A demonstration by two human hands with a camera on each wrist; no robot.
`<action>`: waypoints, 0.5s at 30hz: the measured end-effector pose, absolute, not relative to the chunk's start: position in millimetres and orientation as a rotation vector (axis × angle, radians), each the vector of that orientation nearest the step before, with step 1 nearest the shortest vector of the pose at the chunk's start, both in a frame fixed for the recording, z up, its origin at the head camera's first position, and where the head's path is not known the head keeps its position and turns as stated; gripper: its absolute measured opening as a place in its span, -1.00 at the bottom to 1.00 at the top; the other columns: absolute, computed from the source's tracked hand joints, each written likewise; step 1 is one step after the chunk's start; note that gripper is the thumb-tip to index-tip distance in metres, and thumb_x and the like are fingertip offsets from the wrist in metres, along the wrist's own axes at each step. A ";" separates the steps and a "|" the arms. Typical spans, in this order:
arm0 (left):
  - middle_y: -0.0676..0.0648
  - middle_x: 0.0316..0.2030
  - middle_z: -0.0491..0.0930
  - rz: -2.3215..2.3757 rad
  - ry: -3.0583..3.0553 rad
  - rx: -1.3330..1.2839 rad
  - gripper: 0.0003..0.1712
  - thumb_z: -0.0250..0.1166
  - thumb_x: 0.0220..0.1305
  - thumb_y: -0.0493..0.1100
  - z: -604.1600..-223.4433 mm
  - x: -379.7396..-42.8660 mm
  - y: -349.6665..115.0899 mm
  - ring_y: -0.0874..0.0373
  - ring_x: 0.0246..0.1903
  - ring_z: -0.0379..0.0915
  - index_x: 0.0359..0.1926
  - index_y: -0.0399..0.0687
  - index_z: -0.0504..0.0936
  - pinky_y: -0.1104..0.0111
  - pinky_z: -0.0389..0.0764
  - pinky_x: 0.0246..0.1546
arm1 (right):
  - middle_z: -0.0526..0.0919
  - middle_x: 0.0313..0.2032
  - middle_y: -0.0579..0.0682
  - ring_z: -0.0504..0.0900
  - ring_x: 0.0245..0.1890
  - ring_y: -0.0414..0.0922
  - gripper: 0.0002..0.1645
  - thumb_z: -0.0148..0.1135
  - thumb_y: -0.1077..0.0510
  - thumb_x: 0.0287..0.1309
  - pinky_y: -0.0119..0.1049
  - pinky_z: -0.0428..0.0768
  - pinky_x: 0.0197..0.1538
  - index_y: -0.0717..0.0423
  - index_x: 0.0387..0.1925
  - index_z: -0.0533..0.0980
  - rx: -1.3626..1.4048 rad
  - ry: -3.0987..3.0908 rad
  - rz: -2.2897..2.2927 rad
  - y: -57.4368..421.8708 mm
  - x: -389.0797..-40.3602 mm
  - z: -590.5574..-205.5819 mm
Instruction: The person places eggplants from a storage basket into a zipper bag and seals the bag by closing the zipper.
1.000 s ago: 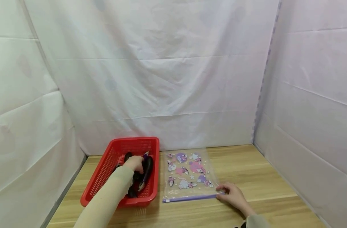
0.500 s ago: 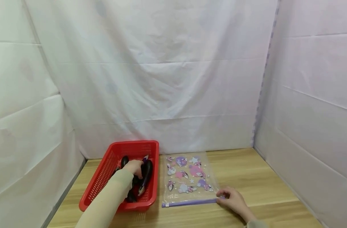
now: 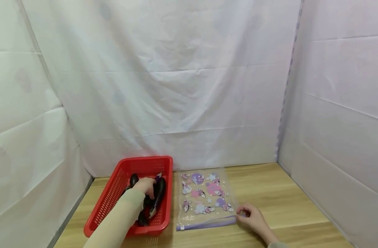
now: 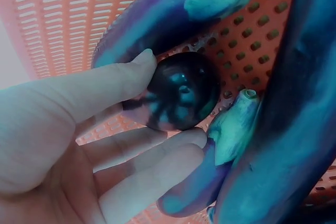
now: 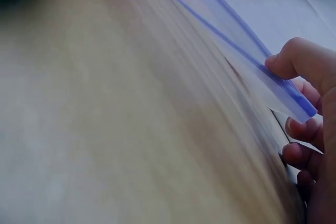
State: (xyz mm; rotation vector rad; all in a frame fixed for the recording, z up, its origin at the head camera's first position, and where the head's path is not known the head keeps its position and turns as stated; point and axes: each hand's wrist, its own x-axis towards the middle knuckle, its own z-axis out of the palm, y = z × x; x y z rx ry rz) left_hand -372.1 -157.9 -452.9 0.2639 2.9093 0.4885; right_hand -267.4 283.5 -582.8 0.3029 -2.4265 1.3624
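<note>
Several dark purple eggplants (image 3: pixel 159 194) lie in a red perforated basket (image 3: pixel 169 206). Reaching into it, my left hand (image 3: pixel 145 187) grips one eggplant (image 4: pixel 184 90), its rounded end facing the left wrist camera, between the thumb and fingers. Whether it is lifted off the others I cannot tell. To the right lies a clear zipper bag (image 3: pixel 204 193) with purple, pink and white rabbit prints. My right hand (image 3: pixel 253 220) pinches the right end of its purple zipper strip (image 5: pixel 286 85). In the right wrist view the strip's two edges stand apart, and the bag's mouth gapes.
Both the basket and the bag are on a wood-grain table (image 3: pixel 278 193). White cloth hangs behind (image 3: pixel 189 103) and at both sides. A white slider (image 3: pixel 182 228) sits at the left end of the bag's zipper.
The bag's zipper edges have parted near my right hand, which keeps its pinch. My left hand stays in the basket among the eggplants. The head view has tilted slightly upward.
</note>
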 end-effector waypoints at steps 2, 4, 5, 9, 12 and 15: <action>-0.22 0.02 0.56 0.486 2.908 0.241 -0.26 0.56 -0.16 -0.33 -453.1 -371.6 -157.2 -0.11 -0.06 0.46 0.16 -0.18 0.57 0.01 0.56 -0.11 | 0.53 -0.48 -0.19 0.39 -0.47 -0.30 -0.73 0.52 0.30 -0.24 -0.39 0.38 -0.38 -0.05 -0.50 0.59 0.309 -2.413 1.360 284.1 -268.1 -584.3; -0.23 0.04 0.55 0.475 2.911 0.215 -0.25 0.56 -0.15 -0.33 -454.2 -371.1 -157.1 -0.12 -0.04 0.46 0.17 -0.16 0.56 0.03 0.57 -0.13 | 0.51 -0.52 -0.23 0.39 -0.49 -0.32 -0.71 0.50 0.31 -0.25 -0.40 0.37 -0.40 -0.09 -0.52 0.58 0.320 -2.407 1.351 284.6 -267.7 -585.8; -0.23 0.05 0.55 0.478 2.911 0.202 -0.25 0.56 -0.15 -0.33 -454.7 -370.5 -157.0 -0.12 -0.04 0.46 0.17 -0.16 0.56 0.04 0.57 -0.14 | 0.50 -0.53 -0.26 0.39 -0.49 -0.33 -0.71 0.50 0.31 -0.25 -0.41 0.37 -0.40 -0.11 -0.53 0.58 0.336 -2.402 1.344 285.0 -267.4 -586.6; -0.25 0.07 0.53 0.499 2.899 0.185 -0.25 0.54 -0.12 -0.35 -455.0 -367.6 -156.7 -0.15 -0.02 0.46 0.20 -0.17 0.54 0.05 0.58 -0.20 | 0.47 -0.55 -0.31 0.38 -0.51 -0.36 -0.69 0.48 0.31 -0.23 -0.43 0.35 -0.44 -0.17 -0.55 0.58 0.427 -2.394 1.281 287.8 -267.0 -591.8; -0.23 0.07 0.53 0.536 2.888 0.193 -0.25 0.53 -0.12 -0.37 -453.8 -366.0 -155.9 -0.14 -0.02 0.46 0.20 -0.17 0.53 0.05 0.59 -0.19 | 0.50 -0.54 -0.31 0.39 -0.52 -0.37 -0.71 0.48 0.31 -0.21 -0.42 0.35 -0.46 -0.16 -0.56 0.58 0.462 -2.399 1.274 289.5 -267.2 -593.9; -0.21 0.06 0.55 0.514 2.902 0.215 -0.25 0.55 -0.13 -0.35 -450.8 -367.2 -156.4 -0.13 -0.02 0.46 0.19 -0.16 0.54 0.05 0.58 -0.16 | 0.51 -0.53 -0.32 0.39 -0.52 -0.37 -0.72 0.48 0.29 -0.20 -0.42 0.36 -0.44 -0.17 -0.56 0.60 0.425 -2.431 1.277 289.2 -270.4 -592.5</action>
